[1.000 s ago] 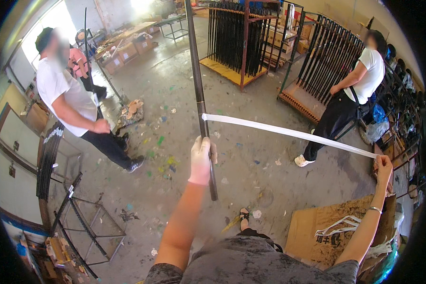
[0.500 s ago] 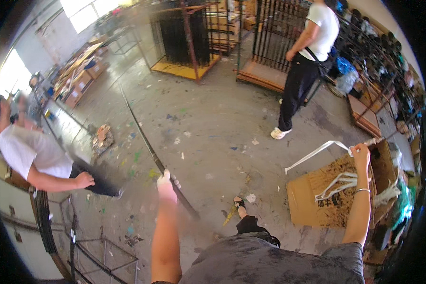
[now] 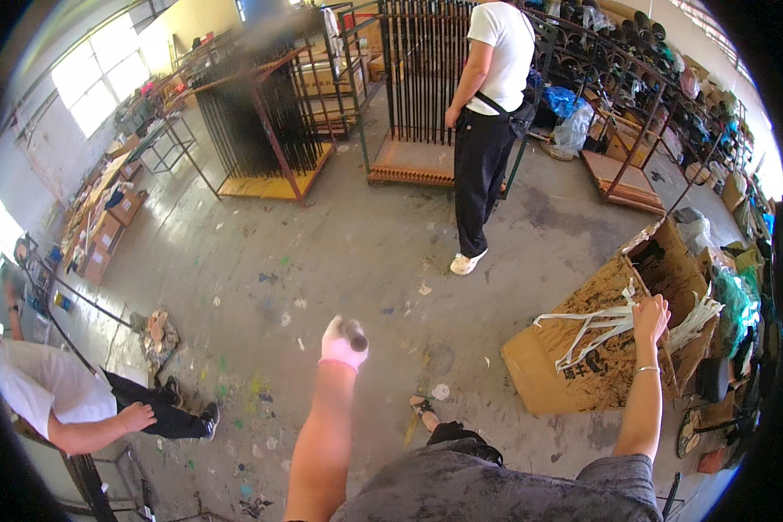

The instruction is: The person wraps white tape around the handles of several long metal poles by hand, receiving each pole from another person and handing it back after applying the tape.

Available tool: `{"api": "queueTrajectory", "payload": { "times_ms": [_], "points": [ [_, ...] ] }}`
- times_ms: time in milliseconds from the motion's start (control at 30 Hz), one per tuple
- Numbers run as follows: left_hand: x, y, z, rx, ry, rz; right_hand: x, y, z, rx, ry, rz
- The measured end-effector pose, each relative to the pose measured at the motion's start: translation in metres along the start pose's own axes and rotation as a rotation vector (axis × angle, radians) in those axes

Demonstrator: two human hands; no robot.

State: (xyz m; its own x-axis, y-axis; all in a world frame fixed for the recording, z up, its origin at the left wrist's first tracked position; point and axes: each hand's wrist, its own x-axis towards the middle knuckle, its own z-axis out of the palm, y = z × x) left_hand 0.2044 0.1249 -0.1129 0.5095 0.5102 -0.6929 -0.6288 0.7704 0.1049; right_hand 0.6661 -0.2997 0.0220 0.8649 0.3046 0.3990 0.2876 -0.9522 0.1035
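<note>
My left hand (image 3: 346, 342), in a pale glove, is closed round a dark pole (image 3: 353, 331) held out in front of me. The pole's near end faces me as a round tip, and its length is mostly hidden or blurred. Further right, my bare right hand (image 3: 650, 320) is at the side of a tilted, stained cardboard box (image 3: 531, 370). Its fingers are closed on white strips (image 3: 596, 323), which trail leftward across the cardboard. More white strips (image 3: 698, 320) hang at the box's open end.
A person in a white shirt (image 3: 505, 52) stands ahead beside a rack of dark poles (image 3: 422, 70). Another rack (image 3: 261, 122) stands left of it. A second person (image 3: 52, 391) is at the left. Heaped parts and bags (image 3: 635, 52) line the right side.
My view has turned right. My right hand has lowered the white strip toward the box. The pole in my left hand has swung from slanting across the floor to nearly end-on.
</note>
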Motion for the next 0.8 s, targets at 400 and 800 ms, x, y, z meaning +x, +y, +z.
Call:
{"api": "queueTrajectory", "payload": {
  "times_ms": [400,800],
  "points": [
    [0.043,-0.083,0.132,0.072,-0.057,-0.033,0.046,0.076,0.078,0.211,0.319,-0.239],
    [0.094,-0.078,0.158,-0.071,-0.06,0.061,0.042,0.04,0.013,0.115,-0.029,-0.091]
  ]
}}
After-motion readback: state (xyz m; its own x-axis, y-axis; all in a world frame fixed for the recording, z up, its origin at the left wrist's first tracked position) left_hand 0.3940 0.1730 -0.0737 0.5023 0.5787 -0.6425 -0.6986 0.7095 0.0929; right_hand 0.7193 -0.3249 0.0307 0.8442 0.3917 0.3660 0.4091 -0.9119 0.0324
